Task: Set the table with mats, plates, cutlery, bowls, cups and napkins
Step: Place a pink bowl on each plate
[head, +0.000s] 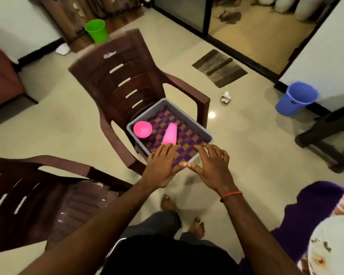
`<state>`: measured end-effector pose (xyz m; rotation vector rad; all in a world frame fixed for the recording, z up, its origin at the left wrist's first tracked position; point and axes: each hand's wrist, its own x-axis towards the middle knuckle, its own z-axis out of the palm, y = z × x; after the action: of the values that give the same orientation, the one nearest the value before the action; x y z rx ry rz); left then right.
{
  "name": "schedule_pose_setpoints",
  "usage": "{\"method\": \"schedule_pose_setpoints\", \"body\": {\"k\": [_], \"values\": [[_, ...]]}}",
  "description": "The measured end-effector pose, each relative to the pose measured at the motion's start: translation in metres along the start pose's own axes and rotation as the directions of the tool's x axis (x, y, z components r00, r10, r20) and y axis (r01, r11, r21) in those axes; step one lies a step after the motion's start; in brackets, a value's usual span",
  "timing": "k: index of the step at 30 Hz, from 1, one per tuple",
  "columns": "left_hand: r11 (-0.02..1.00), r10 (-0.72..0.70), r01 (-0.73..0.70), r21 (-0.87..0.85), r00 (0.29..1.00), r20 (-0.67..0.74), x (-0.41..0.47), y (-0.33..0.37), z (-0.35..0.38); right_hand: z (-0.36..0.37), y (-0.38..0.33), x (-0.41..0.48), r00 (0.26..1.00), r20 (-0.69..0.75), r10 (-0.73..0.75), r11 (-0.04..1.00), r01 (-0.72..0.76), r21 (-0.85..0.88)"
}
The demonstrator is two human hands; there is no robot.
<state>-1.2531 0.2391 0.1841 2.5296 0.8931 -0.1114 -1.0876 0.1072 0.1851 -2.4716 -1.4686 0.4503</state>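
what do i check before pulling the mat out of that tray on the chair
1. Hands free: ok; left hand and right hand open, empty.
2. Grip on mat: not ok; fingers straight at its near edge, nothing pinched.
3. Mat unloaded: not ok; pink cup lies on its side on it, pink bowl at its left corner.
4. Tray on chair seat: ok.
5. Number of mats stacked: cannot tell.
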Motion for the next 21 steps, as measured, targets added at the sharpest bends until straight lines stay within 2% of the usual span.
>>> {"method": "schedule_pose_setpoints", "body": {"k": [5,15,21], "values": [[0.994,-0.105,0.105,-0.04,0.995,-0.001,0.014,-0.039,-0.007,0.007,-0.029,0.046,0.994,0.068,-0.083,0.996,0.08,0.038],[0.931,-0.247,0.237,-0.278,0.969,0.0,0.079,-0.11,-0.016,0.032,-0.078,0.144,0.963,0.189,-0.192,0.981,0.192,0.022],[0.896,-0.321,0.322,-0.306,0.945,0.052,0.115,-0.16,-0.013,0.064,-0.098,0.196,0.952,0.261,-0.158,0.987,0.147,0.062]]}}
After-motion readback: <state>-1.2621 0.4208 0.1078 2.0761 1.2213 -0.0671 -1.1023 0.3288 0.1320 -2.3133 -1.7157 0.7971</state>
